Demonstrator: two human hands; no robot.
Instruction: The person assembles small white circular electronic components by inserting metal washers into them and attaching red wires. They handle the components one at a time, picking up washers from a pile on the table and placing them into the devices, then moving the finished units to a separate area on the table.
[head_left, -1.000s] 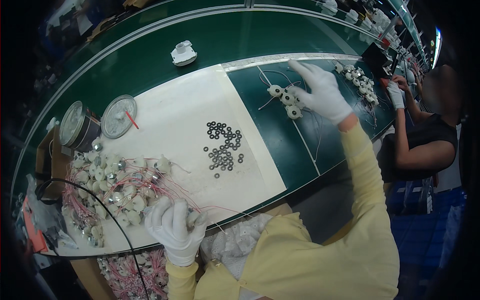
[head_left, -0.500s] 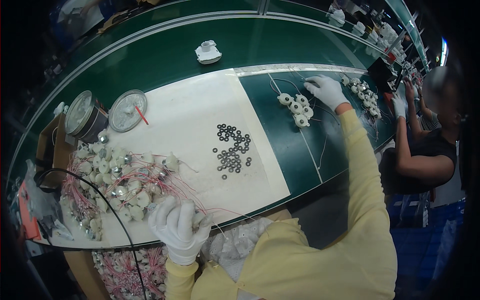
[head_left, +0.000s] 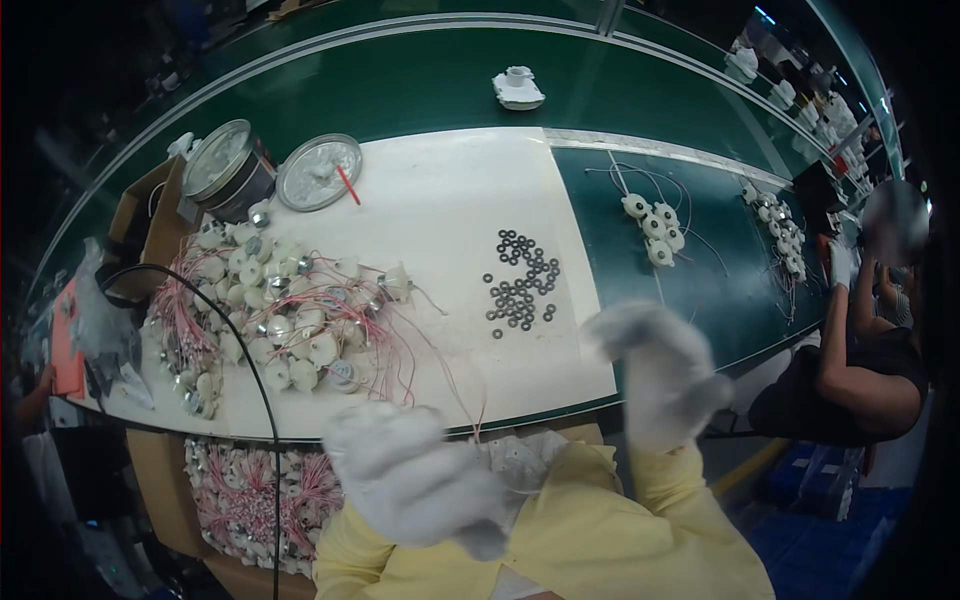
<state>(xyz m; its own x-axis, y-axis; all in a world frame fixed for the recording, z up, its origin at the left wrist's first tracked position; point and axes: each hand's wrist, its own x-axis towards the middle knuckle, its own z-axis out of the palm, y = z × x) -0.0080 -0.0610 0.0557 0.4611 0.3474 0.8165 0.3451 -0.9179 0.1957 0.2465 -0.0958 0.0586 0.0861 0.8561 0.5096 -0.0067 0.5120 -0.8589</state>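
Note:
My left hand (head_left: 415,475), in a white glove, hovers at the table's front edge above my lap. Its fingers are curled and blurred, and whatever lies in them is hidden. Beside it, pink-red wires (head_left: 478,415) run over the edge from a heap of small white round motors (head_left: 285,310). Smeared by motion, my right hand (head_left: 660,375), also gloved, is over the front edge right of the white sheet (head_left: 450,190); its grip cannot be made out. Black rings (head_left: 520,285) lie scattered on the sheet. A small cluster of white motors (head_left: 655,228) sits on the green surface beyond my right hand.
An open tin (head_left: 225,170) and a round lid (head_left: 318,175) with a red stick stand back left. A black cable (head_left: 225,325) arches over the heap. Below is a box of wired parts (head_left: 265,500). A co-worker (head_left: 870,370) sits at right; a white part (head_left: 518,90) lies behind.
My right hand has left the motor cluster and come back toward me. My left hand has shifted right and nearer my body. The view has turned, so the table appears moved right.

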